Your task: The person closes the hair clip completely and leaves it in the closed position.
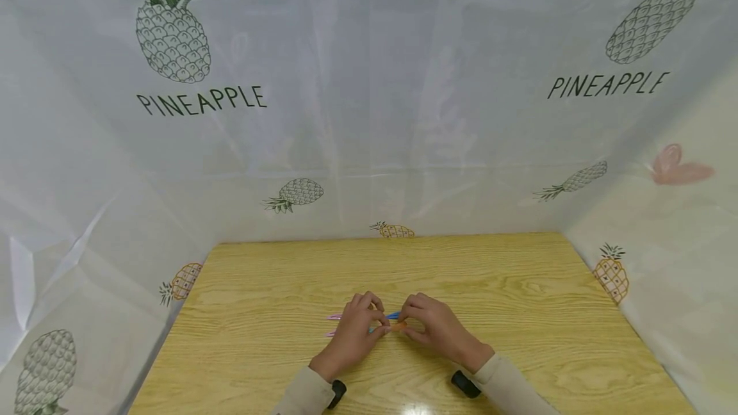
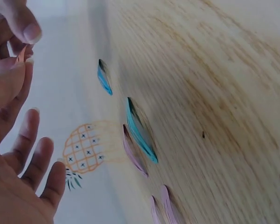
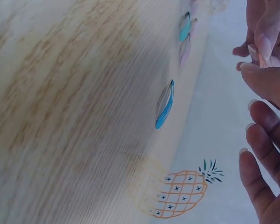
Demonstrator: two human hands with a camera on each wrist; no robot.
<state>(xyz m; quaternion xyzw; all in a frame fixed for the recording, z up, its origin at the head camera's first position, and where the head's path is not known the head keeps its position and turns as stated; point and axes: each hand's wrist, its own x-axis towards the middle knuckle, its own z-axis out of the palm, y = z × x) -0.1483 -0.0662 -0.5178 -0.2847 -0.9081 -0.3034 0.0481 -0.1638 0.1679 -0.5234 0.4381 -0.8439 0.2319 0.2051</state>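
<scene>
Between the fingertips of both hands is a small orange hair clip (image 2: 21, 54), lifted above the table and mostly covered by the fingers. My left hand (image 1: 357, 328) pinches it from one side with thumb and index finger, the other fingers spread apart. From the opposite side, my right hand (image 1: 436, 327) pinches it too. A blue snap hair clip (image 3: 165, 106) lies on the table beyond the hands. Further left are a teal clip (image 2: 140, 133) and several lilac clips (image 2: 133, 151), some partly hidden behind my left hand in the head view.
The wood-grain table (image 1: 277, 274) stands against a white sheet (image 1: 369, 114) printed with pineapples, which rises at the back and both sides. Dark bands (image 1: 464, 383) circle both wrists near the sleeves. A glare spot shows at the table's front.
</scene>
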